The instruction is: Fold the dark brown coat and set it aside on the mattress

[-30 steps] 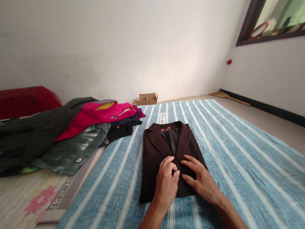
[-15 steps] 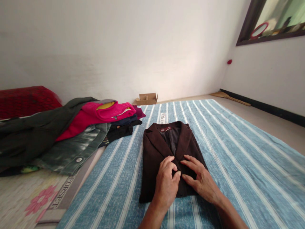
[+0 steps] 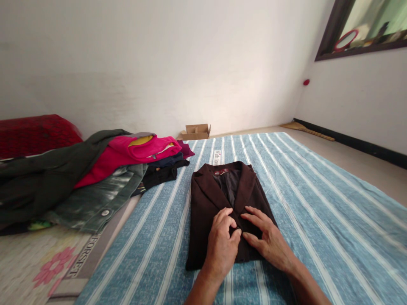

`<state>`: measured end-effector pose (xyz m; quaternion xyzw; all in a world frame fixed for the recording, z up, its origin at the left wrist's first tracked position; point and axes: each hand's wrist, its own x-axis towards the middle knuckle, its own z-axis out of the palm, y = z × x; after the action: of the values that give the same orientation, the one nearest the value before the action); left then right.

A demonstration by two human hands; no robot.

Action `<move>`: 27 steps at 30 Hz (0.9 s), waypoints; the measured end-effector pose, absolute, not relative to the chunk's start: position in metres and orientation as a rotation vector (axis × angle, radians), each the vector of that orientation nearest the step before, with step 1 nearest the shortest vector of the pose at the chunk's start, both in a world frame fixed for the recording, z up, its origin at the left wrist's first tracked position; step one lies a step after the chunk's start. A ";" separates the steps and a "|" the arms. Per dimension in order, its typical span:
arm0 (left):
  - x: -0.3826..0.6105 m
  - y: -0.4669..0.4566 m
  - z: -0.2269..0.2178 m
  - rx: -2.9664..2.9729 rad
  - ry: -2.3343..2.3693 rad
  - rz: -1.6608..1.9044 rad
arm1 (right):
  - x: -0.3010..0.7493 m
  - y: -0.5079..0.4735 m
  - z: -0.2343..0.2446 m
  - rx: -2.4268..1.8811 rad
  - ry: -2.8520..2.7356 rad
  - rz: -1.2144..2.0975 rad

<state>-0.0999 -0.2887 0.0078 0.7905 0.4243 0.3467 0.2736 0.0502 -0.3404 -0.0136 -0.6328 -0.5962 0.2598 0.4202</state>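
A dark brown jacket lies folded on the blue-and-white striped bed cover, its collar and lapels facing up and away from me. The dark lining and a red label show inside the neck. My left hand rests on the front just below the lapels, fingers bent and apart, touching the cloth. Beside it my right hand lies on the right half of the front, thumb and fingers spread. Neither hand grips the jacket; a narrow gap separates them at the front edge.
To the left is a heap of clothes: a dark green garment, a bright pink one and grey-green denim. A red bundle sits behind it. An opened cardboard box stands by the wall. Flower-patterned bedding is at lower left.
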 end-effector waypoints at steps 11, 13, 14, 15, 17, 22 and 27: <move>-0.100 -0.288 0.009 2.111 1.144 0.893 | 0.050 -0.340 -0.013 -1.600 -1.488 0.659; -0.100 -0.288 0.009 2.105 1.147 0.889 | 0.050 -0.340 -0.013 -1.602 -1.489 0.662; -0.100 -0.289 0.008 2.103 1.147 0.888 | 0.050 -0.340 -0.013 -1.603 -1.491 0.662; -0.100 -0.289 0.008 2.102 1.147 0.889 | 0.050 -0.340 -0.013 -1.603 -1.494 0.661; -0.100 -0.288 0.007 2.104 1.144 0.892 | 0.050 -0.340 -0.013 -1.601 -1.499 0.657; -0.100 -0.288 0.007 2.114 1.138 0.902 | 0.050 -0.340 -0.014 -1.597 -1.497 0.648; -0.100 -0.288 0.007 2.111 1.138 0.909 | 0.050 -0.340 -0.015 -1.600 -1.495 0.650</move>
<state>-0.0998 -0.2877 0.0075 0.7891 0.4253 0.3399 0.2845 0.0498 -0.3400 -0.0145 -0.6370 -0.5953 0.2589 0.4156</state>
